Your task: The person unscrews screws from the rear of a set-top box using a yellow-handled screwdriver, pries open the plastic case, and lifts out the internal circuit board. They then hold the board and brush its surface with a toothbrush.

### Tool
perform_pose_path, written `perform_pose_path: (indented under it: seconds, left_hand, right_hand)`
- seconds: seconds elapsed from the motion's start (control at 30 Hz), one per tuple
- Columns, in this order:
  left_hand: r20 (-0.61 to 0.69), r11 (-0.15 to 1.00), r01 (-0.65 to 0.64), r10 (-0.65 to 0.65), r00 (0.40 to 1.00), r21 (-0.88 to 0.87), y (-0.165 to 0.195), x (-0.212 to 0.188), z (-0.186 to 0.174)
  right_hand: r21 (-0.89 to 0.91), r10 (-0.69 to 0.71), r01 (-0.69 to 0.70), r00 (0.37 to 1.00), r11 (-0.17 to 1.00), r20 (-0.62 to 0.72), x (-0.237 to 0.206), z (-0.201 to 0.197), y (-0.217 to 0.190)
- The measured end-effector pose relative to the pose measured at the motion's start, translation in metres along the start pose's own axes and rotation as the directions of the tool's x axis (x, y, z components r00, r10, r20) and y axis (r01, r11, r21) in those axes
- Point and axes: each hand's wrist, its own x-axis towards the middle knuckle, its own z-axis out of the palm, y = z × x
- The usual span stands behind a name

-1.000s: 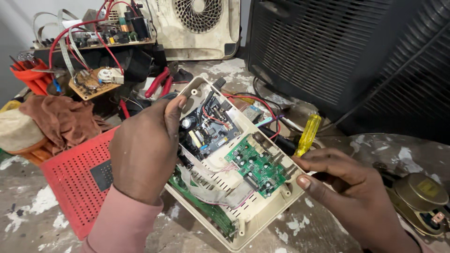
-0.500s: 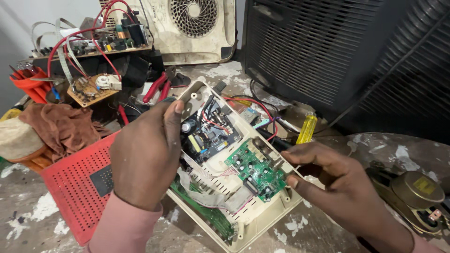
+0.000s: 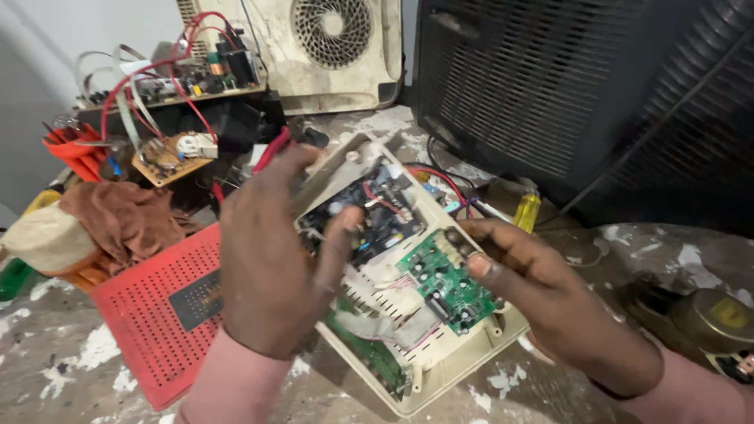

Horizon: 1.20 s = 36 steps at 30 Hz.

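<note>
An open cream plastic case (image 3: 463, 363) lies tilted at the centre of the head view. Inside it are a black circuit board (image 3: 369, 212), a green circuit board (image 3: 446, 284) and a grey ribbon cable (image 3: 377, 323). My left hand (image 3: 271, 263) grips the case's left side, its thumb lying across the black board. My right hand (image 3: 554, 302) holds the case's right edge, fingertips resting on the green board. A yellow-handled screwdriver (image 3: 527, 210) shows just beyond my right hand; I cannot tell whether that hand holds it.
A red perforated plastic tray (image 3: 149, 314) lies at the left beside a brown cloth (image 3: 126, 220). Loose circuit boards with red wires (image 3: 177, 86) and a cream fan housing (image 3: 338, 47) stand behind. A black grilled cabinet (image 3: 597, 94) fills the back right. A round metal part (image 3: 711, 318) sits at the right.
My left thumb has slid from the case's top edge down onto the black board. My right hand has moved up onto the green board, away from the screwdriver handle.
</note>
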Motion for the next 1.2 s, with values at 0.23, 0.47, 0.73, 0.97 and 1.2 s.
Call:
perform_pose_path:
  seconds: [0.23, 0.47, 0.73, 0.97, 1.2]
  left_hand:
    - [0.291, 0.972, -0.208, 0.231, 0.928, -0.11, 0.034, -0.009, 0.012]
    - [0.365, 0.974, -0.227, 0.202, 0.909, 0.025, 0.04, -0.011, 0.021]
    - [0.36, 0.981, -0.19, 0.19, 0.914, -0.034, 0.037, -0.012, 0.021]
    - [0.271, 0.974, -0.177, 0.211, 0.939, -0.144, 0.034, -0.013, 0.015]
    - [0.242, 0.967, -0.18, 0.221, 0.945, -0.181, 0.029, -0.013, 0.016]
  right_hand:
    - [0.44, 0.009, 0.047, 0.992, 0.897, -0.125, 0.002, -0.006, 0.003]
    - [0.384, -0.034, 0.078, 0.992, 0.92, -0.119, 0.006, -0.003, 0.013]
    - [0.389, 0.025, 0.032, 0.99, 0.921, -0.14, 0.005, -0.001, 0.01]
    - [0.387, 0.085, -0.01, 0.98, 0.922, -0.178, 0.005, -0.003, 0.008]
    - [0.487, 0.045, 0.009, 0.994, 0.873, -0.1, 0.004, -0.007, 0.014]
